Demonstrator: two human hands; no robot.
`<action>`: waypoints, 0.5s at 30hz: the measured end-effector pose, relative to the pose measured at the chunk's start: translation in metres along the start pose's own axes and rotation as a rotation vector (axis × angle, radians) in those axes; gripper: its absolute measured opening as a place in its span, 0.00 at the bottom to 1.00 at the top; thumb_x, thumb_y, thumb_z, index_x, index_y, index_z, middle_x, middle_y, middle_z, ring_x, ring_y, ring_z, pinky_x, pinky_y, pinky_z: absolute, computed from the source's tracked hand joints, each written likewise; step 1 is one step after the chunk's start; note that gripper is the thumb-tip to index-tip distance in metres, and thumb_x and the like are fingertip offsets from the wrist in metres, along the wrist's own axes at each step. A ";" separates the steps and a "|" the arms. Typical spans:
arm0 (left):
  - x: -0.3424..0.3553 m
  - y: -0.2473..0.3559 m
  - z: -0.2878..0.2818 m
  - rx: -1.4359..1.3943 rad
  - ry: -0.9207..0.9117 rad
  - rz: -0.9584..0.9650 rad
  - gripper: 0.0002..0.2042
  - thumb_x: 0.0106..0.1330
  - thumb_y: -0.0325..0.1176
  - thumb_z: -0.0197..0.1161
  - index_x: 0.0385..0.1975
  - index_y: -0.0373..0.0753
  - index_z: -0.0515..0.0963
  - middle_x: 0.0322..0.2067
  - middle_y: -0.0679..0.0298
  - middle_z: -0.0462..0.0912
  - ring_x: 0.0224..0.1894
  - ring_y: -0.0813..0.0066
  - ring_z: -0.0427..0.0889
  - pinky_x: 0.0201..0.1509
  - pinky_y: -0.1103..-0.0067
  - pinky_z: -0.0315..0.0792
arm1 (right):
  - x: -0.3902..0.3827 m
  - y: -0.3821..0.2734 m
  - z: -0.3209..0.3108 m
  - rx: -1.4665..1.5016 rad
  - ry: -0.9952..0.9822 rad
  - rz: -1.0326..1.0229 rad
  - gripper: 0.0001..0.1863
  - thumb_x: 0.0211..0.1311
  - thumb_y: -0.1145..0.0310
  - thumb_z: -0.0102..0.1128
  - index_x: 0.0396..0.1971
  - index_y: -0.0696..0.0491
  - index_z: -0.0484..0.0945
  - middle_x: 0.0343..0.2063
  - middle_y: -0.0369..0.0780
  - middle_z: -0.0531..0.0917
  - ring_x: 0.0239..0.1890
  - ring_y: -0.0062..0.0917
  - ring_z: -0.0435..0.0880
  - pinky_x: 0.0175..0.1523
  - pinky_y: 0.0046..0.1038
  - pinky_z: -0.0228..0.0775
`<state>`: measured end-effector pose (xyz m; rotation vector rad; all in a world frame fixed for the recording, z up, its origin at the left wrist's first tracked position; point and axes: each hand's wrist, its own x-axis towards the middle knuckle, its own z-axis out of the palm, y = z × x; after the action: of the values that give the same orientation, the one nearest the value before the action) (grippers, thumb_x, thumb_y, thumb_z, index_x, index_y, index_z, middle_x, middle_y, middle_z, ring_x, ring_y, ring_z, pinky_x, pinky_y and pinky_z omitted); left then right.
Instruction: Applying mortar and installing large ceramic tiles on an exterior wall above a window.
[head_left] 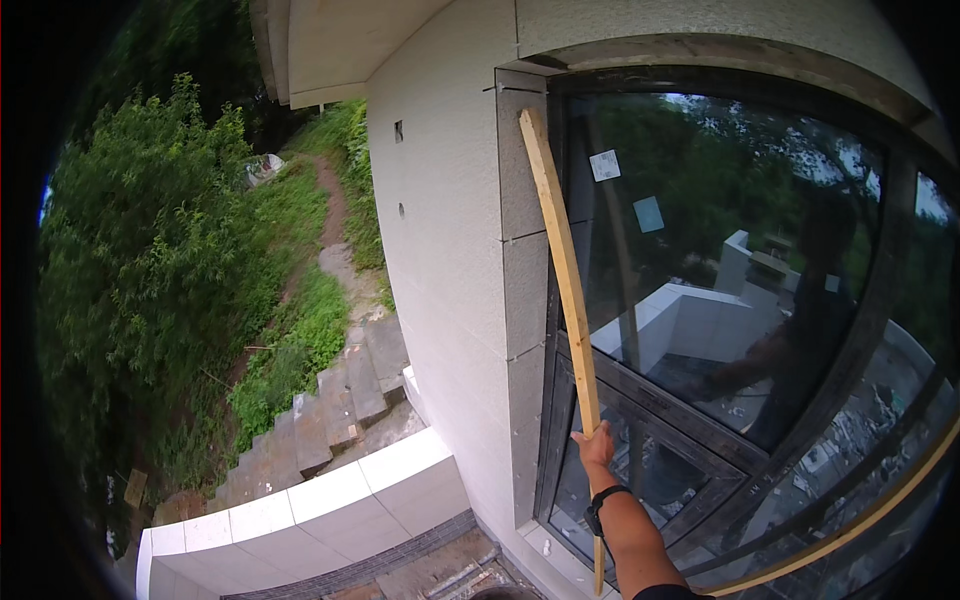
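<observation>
My right hand is closed around a long, narrow wooden batten, gripping it low down. The batten stands nearly upright, and its upper end leans near the wall edge beside a dark-framed window. Its lower end reaches down past my forearm, close to the pale sill. A black band circles my right wrist. Of my left hand nothing can be seen.
A second wooden strip runs across the lower right. Light wall panels stand left of the window. Beyond a low white parapet, stone steps climb beside bushes. Boards and debris lie below. The glass reflects a person.
</observation>
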<state>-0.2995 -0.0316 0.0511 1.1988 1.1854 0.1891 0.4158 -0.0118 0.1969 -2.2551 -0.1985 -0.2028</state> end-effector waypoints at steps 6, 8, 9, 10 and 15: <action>-0.009 0.029 0.022 -0.110 -0.014 -0.008 0.17 0.67 0.38 0.58 0.48 0.30 0.73 0.39 0.57 0.79 0.41 0.70 0.80 0.45 0.77 0.77 | -0.011 0.009 -0.011 0.012 -0.060 -0.097 0.48 0.40 0.57 0.77 0.59 0.60 0.59 0.56 0.53 0.71 0.60 0.45 0.69 0.62 0.37 0.63; -0.010 0.034 0.027 -0.086 -0.026 -0.042 0.18 0.68 0.38 0.57 0.49 0.30 0.73 0.40 0.56 0.78 0.42 0.70 0.80 0.46 0.77 0.77 | -0.020 0.014 -0.019 -0.002 -0.108 -0.107 0.50 0.41 0.58 0.77 0.62 0.60 0.57 0.59 0.53 0.68 0.62 0.44 0.66 0.65 0.36 0.61; -0.006 0.033 0.030 -0.026 -0.064 -0.017 0.18 0.68 0.38 0.57 0.49 0.30 0.73 0.40 0.57 0.79 0.42 0.70 0.80 0.46 0.77 0.77 | -0.023 0.018 -0.023 -0.019 -0.123 -0.134 0.50 0.42 0.59 0.76 0.63 0.61 0.56 0.59 0.53 0.67 0.62 0.44 0.66 0.65 0.36 0.60; -0.002 0.033 0.033 0.036 -0.100 0.005 0.18 0.68 0.38 0.57 0.49 0.30 0.73 0.39 0.57 0.79 0.41 0.69 0.81 0.46 0.77 0.77 | -0.027 0.023 -0.026 -0.036 -0.141 -0.157 0.49 0.44 0.61 0.75 0.64 0.61 0.55 0.60 0.52 0.67 0.63 0.44 0.66 0.66 0.36 0.59; 0.019 0.048 0.063 0.048 -0.176 0.034 0.15 0.66 0.37 0.59 0.47 0.33 0.74 0.37 0.59 0.80 0.39 0.72 0.81 0.45 0.77 0.77 | -0.061 0.054 -0.053 -0.011 -0.118 -0.251 0.43 0.49 0.64 0.70 0.63 0.61 0.57 0.58 0.53 0.69 0.60 0.46 0.69 0.64 0.35 0.62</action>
<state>-0.2212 -0.0372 0.0704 1.2516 1.0211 0.0790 0.3639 -0.0918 0.1771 -2.2513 -0.5455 -0.2030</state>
